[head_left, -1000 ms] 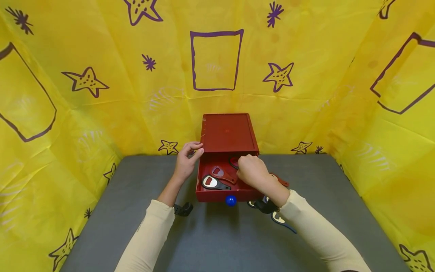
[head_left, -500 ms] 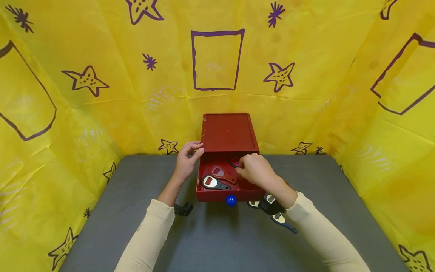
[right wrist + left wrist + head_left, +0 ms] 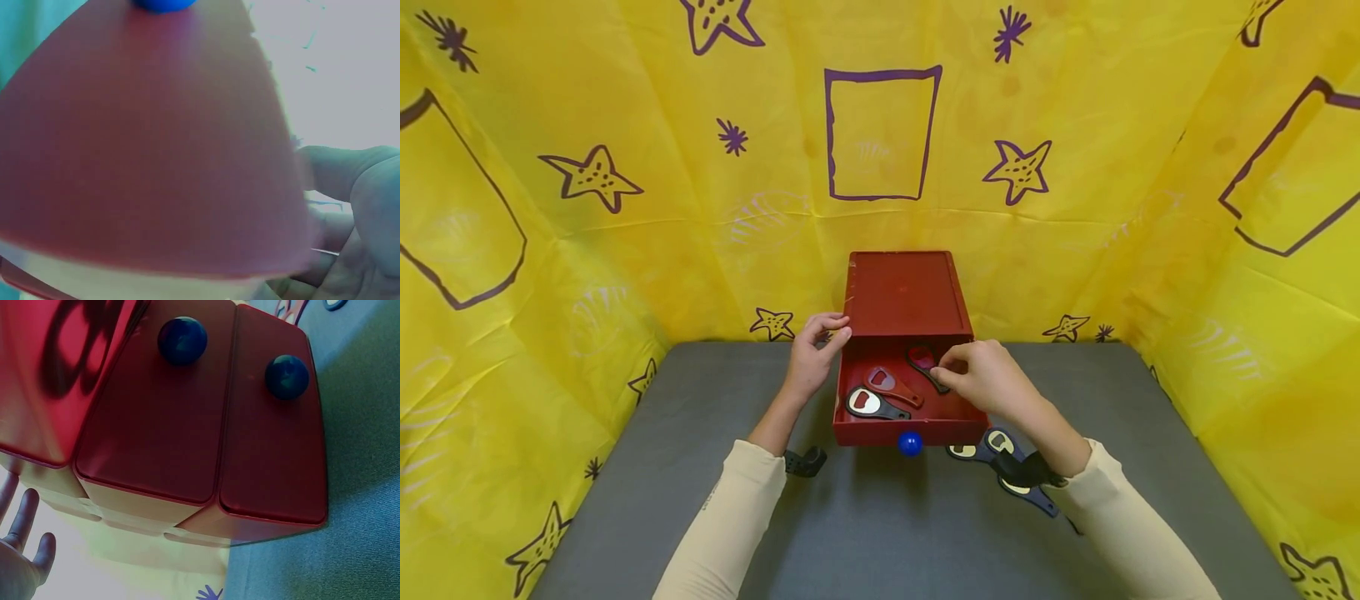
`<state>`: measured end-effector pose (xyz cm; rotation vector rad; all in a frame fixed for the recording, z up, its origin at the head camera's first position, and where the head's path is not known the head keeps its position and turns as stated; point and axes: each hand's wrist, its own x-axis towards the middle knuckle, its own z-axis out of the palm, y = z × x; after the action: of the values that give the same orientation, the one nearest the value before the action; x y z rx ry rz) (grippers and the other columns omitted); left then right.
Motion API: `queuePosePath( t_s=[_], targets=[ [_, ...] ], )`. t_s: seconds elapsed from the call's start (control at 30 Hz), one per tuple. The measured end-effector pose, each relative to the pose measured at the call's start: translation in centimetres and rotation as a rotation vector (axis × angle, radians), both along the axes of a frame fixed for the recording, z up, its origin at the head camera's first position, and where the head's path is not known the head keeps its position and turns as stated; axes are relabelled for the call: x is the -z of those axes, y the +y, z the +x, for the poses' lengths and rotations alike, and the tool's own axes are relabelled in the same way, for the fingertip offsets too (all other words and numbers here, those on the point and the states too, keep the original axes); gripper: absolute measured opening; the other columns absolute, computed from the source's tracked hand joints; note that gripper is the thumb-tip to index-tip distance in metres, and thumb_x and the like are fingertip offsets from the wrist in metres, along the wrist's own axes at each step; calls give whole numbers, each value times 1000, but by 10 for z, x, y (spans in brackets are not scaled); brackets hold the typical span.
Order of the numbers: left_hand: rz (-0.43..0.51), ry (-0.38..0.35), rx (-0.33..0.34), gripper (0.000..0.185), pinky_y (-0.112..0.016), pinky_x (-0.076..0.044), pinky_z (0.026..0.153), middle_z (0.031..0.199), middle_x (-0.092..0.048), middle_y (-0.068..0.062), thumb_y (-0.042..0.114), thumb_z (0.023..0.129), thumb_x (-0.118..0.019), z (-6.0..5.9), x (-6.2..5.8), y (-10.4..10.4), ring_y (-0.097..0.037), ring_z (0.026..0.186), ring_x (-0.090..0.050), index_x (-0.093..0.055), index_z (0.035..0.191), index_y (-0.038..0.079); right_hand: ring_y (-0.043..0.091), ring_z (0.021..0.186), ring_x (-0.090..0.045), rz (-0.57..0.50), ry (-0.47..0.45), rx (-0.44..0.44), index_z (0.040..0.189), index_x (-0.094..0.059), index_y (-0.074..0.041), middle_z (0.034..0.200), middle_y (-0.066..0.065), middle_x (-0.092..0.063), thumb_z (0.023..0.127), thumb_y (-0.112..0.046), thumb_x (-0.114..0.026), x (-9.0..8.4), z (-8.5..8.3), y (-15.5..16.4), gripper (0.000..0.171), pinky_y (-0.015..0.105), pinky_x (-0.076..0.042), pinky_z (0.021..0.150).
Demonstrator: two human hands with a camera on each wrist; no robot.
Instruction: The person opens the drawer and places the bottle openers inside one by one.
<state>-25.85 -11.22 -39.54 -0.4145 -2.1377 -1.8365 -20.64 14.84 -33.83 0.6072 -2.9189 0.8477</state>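
You are working over a gray table hemmed in by a yellow sheet printed with purple stars and boxes; no brand, label or readable writing is showing anywhere. Against the back stands a red drawer box, and its top drawer is standing pulled out toward you, blue knob at the front.

Three bottle openers are lying inside that drawer already: a black one at front left, a red one beside it, and a dark red one toward the back. Judging by that, you are well along, with about three openers waiting on the table just right of the drawer front.

Your right hand is hovering over the drawer's right side, thumb and forefinger pinching or just touching the dark red opener's handle; I cannot tell which. Your left hand is steadying the box, fingers curling round its upper left corner.
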Motion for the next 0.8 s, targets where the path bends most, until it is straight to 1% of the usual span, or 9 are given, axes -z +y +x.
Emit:
queuePosePath(
  t_s=[0.07, 0.17, 0.27, 0.33, 0.4, 0.47, 0.6, 0.67, 0.8],
  targets=[
    [-1, 0, 0, 26, -53, -42, 101, 123, -56, -29, 5, 92, -64, 0, 0, 0, -21, 111, -51, -65, 112, -11, 13, 62, -50, -37, -21, -10, 87, -75, -9, 73, -1, -69, 88, -23, -70, -1, 4, 4, 15, 25, -42, 57],
    [-2, 0, -1, 25, -52, -42, 101, 123, -56, -29, 5, 92, -64, 0, 1, 1, -25, 113, -52, -65, 112, -11, 14, 64, -50, -90, -58, -23, 89, -75, -10, 74, 3, -69, 88, -24, -71, -3, 12, 9, 15, 24, -42, 57],
    [-6, -3, -4, 26, -50, -42, 101, 123, -56, -29, 5, 92, -64, 1, 1, 1, -30, 115, -52, -65, 112, -11, 15, 61, -52, -161, -117, -42, 91, -75, -10, 71, 6, -67, 89, -24, -71, -4, 19, 13, 15, 24, -44, 55],
    [-7, -7, -5, 26, -48, -43, 100, 123, -56, -29, 5, 92, -64, 1, 0, 1, -32, 115, -52, -65, 112, -11, 14, 60, -53, -211, -130, -56, 92, -74, -10, 72, 6, -66, 88, -22, -71, -2, 25, 14, 14, 24, -46, 55],
    [-11, -9, -7, 26, -47, -43, 100, 123, -56, -29, 5, 92, -64, 1, 0, 2, -34, 116, -52, -65, 113, -11, 12, 61, -56, -250, -118, -72, 94, -74, -9, 75, 3, -68, 88, -21, -71, 1, 30, 15, 13, 24, -49, 56],
    [-16, -11, -9, 26, -45, -43, 99, 124, -56, -28, 5, 92, -64, 1, -1, 2, -35, 116, -52, -64, 113, -11, 9, 62, -57, -276, -85, -91, 95, -74, -9, 79, 1, -70, 88, -18, -72, 4, 35, 15, 13, 23, -50, 58],
    [-26, -14, -15, 26, -38, -43, 97, 124, -57, -28, 6, 93, -64, 2, -2, 3, -35, 117, -51, -64, 113, -11, 4, 61, -57, -326, -50, -125, 96, -73, -8, 78, -2, -70, 87, -16, -72, 11, 47, 15, 12, 22, -51, 57],
    [-27, -13, -16, 26, -38, -42, 96, 124, -57, -28, 5, 93, -64, 2, -2, 4, -34, 116, -52, -64, 113, -11, 3, 61, -57, -348, -39, -150, 95, -73, -8, 77, -3, -69, 87, -15, -72, 15, 54, 13, 11, 23, -51, 56],
    [-10, -5, -28, 25, -45, -43, 98, 123, -57, -29, 4, 92, -64, 1, -2, 3, -31, 114, -52, -65, 112, -12, 0, 65, -57, -349, -39, -196, 94, -74, -11, 78, -5, -68, 86, -15, -73, 24, 68, 8, 9, 22, -52, 58]
  ],
)
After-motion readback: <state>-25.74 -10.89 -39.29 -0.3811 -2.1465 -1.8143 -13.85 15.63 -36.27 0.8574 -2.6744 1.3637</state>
